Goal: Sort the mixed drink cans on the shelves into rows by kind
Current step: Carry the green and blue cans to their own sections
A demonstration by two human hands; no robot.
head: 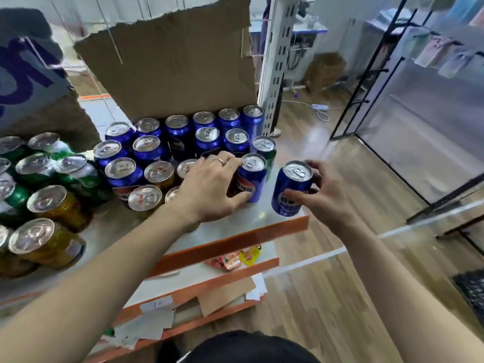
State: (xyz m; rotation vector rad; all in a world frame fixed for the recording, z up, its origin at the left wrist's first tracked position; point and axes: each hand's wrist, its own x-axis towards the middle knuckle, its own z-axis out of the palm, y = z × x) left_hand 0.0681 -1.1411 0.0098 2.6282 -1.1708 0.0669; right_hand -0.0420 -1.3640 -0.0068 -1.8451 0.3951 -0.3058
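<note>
blue can point(252, 179) in left hand point(209, 187), second blue can point(285, 183) in right hand point(326, 197).

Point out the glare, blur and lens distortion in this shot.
Head view: wide-angle distortion tilts the white perforated shelf post and the black metal rack; light glares off the wooden floor and the silver can lids; green cans at the left edge smear; sharpest are the left hand on an upright blue can and the right hand holding a tilted blue can.

Torn cardboard sheet point(170, 66) stands upright; snack packets point(229, 260) lie lower down — black rack point(366, 82) at right; power strip point(319, 107) on floor point(327, 284).
</note>
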